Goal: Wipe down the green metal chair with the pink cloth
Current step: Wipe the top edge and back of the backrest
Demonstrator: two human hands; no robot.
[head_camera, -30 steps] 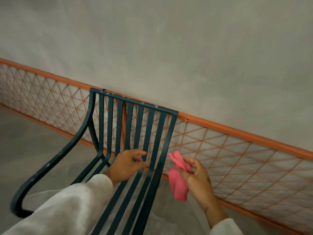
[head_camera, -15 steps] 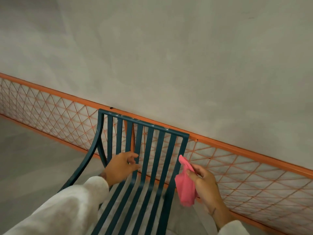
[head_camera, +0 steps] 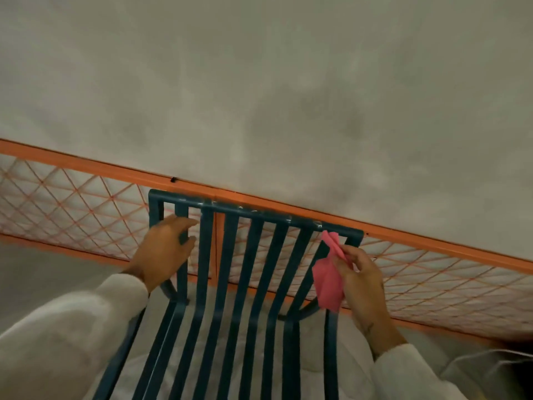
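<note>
The green metal chair [head_camera: 230, 272] fills the lower middle, its slatted back toward the wall and its seat slats running down to the bottom edge. My left hand [head_camera: 164, 252] reaches the left side of the backrest, fingers around the second slat from the left, just below the top rail. My right hand [head_camera: 360, 278] pinches the pink cloth [head_camera: 328, 281], crumpled, in front of the backrest's right slats. The cloth's upper tip comes close to the top rail near the right corner.
An orange railing [head_camera: 432, 243] with diamond wire mesh [head_camera: 72, 209] runs diagonally behind the chair. Above it rises a plain grey wall [head_camera: 274, 96]. Grey floor [head_camera: 43, 272] shows at the left, below the mesh.
The view has swung to face the chair head-on. My left hand moved up the backrest to near the top rail at the left. My right hand lifted the cloth toward the top right corner.
</note>
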